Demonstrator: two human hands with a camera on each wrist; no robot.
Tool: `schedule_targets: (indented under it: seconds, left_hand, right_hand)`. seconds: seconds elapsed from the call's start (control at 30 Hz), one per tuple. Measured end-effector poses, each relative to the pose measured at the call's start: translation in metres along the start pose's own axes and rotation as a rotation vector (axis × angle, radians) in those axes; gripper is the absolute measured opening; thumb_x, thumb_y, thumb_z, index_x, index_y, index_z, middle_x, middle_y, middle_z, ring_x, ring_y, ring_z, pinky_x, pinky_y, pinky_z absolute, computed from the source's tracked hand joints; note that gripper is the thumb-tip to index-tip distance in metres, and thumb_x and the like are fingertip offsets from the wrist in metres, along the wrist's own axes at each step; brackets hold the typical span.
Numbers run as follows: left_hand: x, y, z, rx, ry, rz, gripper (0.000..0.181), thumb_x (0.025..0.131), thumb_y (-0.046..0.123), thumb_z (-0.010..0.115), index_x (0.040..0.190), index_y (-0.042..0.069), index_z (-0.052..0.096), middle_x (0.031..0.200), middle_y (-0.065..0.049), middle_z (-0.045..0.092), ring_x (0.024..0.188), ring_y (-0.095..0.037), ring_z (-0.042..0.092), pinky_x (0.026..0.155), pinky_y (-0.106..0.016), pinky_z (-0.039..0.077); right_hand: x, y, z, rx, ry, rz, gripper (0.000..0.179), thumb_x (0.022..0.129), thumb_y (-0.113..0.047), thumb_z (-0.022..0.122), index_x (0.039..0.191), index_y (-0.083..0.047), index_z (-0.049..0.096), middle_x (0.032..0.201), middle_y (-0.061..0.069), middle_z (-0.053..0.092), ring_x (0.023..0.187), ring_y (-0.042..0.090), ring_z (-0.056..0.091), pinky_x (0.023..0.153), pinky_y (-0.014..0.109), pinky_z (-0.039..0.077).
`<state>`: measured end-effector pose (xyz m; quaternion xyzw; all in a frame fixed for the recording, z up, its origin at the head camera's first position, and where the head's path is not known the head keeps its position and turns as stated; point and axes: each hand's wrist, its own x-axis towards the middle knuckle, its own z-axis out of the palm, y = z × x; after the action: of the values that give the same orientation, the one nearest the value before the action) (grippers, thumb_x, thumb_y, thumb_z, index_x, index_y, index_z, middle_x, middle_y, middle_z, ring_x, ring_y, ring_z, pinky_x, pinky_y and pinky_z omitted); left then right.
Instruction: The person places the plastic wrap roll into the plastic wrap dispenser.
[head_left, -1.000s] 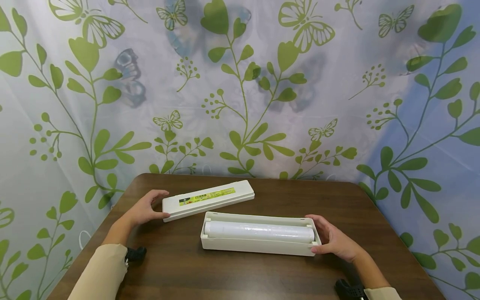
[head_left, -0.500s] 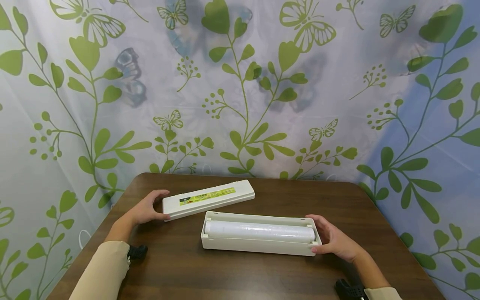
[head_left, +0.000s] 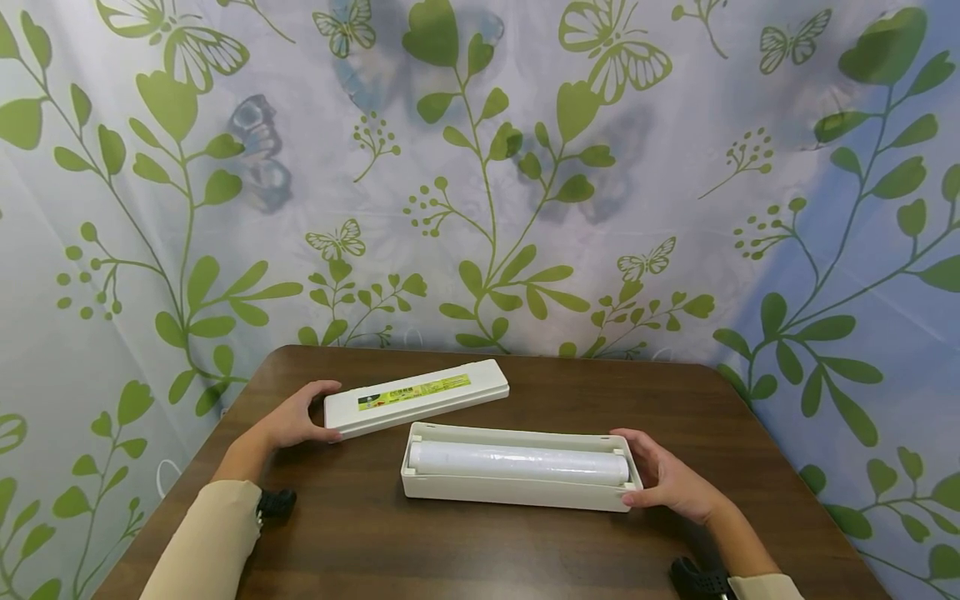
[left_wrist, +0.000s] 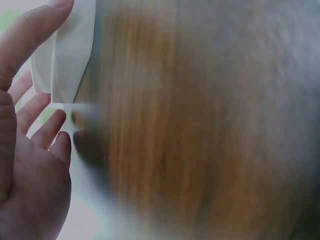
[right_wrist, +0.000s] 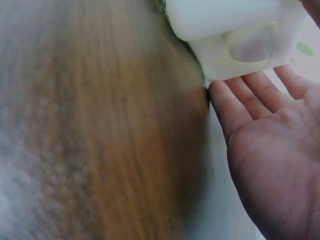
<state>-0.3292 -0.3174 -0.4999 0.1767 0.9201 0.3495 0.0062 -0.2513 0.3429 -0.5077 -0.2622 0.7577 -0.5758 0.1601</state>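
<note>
A long white plastic box stands open-topped on the table, with a white roll of cling film lying lengthwise inside it. My right hand holds the box's right end, thumb at the near corner and fingers at the far one. Behind and left of the box lies its white lid, slanted, with a yellow-green label facing up. My left hand grips the lid's left end between thumb and fingers. In the left wrist view the thumb lies along one side of the lid.
The brown wooden table has rounded far corners. A white curtain with green leaves and butterflies hangs right behind it and down both sides. Black straps with small devices sit on both wrists.
The left hand has edged slightly to the right at the lid, whose near left corner has shifted a little away from me. The right hand and the box stay in place.
</note>
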Motion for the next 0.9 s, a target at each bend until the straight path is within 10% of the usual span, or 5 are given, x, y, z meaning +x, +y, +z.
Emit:
schedule_targets:
  seconds: [0.9]
  left_hand:
    - [0.0039,0.0010,0.0037,0.011,-0.075,-0.044,0.102,0.070,0.034,0.095,0.151,0.004,0.041,0.143,-0.022,0.052,0.120,-0.034,0.052,0.099,-0.047,0.043]
  right_hand:
    - [0.0003,0.0002,-0.0004,-0.005,-0.002,-0.002,0.088,0.084,-0.001,0.077,0.154,-0.001,0.024,0.146,0.029,0.040,0.119,0.012,0.057,0.092,0.033,0.056]
